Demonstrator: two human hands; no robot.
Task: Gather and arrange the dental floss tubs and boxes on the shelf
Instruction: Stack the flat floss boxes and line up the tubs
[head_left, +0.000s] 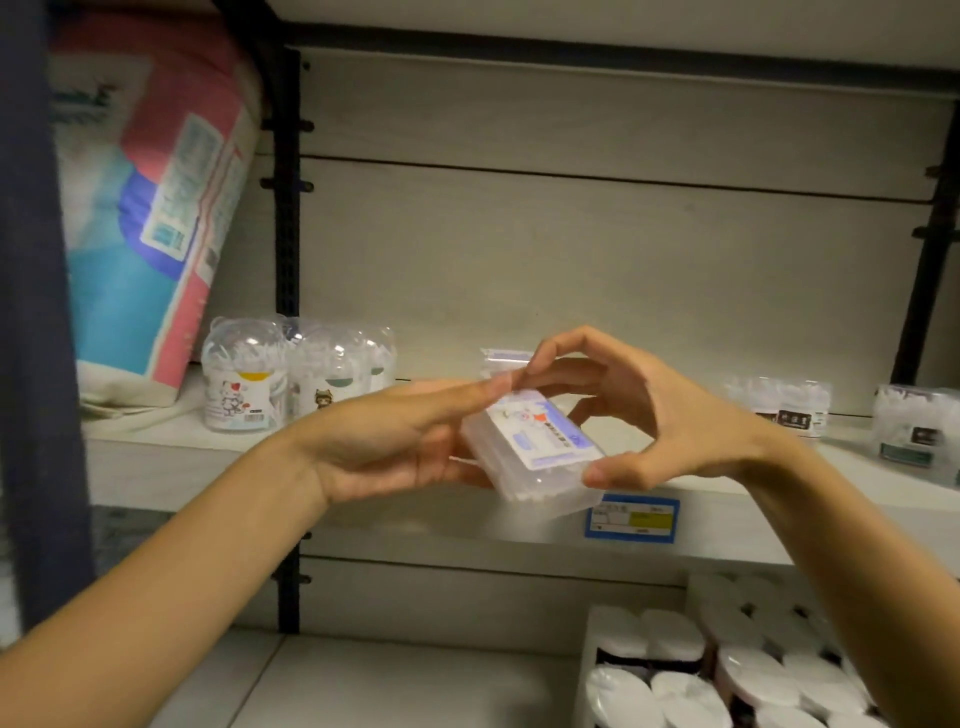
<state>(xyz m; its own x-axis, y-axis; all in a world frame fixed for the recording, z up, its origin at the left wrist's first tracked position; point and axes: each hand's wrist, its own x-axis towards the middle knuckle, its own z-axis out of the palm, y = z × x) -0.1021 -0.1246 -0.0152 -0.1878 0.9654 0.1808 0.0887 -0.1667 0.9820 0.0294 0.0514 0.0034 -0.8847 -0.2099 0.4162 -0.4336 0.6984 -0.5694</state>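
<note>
A clear plastic floss box (540, 452) with a white and purple label is held tilted in front of the shelf (171, 457). My left hand (395, 441) supports it from below and the left, fingers along its top edge. My right hand (660, 415) pinches it from the right, thumb at its near corner. Clear bear-shaped floss tubs (244, 384) stand in a group at the shelf's left. Two clear floss boxes with dark labels (784, 405) (914, 431) sit at the right. Behind the hands a small clear packet (501, 358) stands partly hidden.
A large pink and blue soft pack (150, 208) leans at the far left of the shelf. A blue price tag (631, 517) is on the shelf's front edge. White-lidded jars (727, 670) fill the lower shelf at the right. A dark upright (288, 260) divides the bays.
</note>
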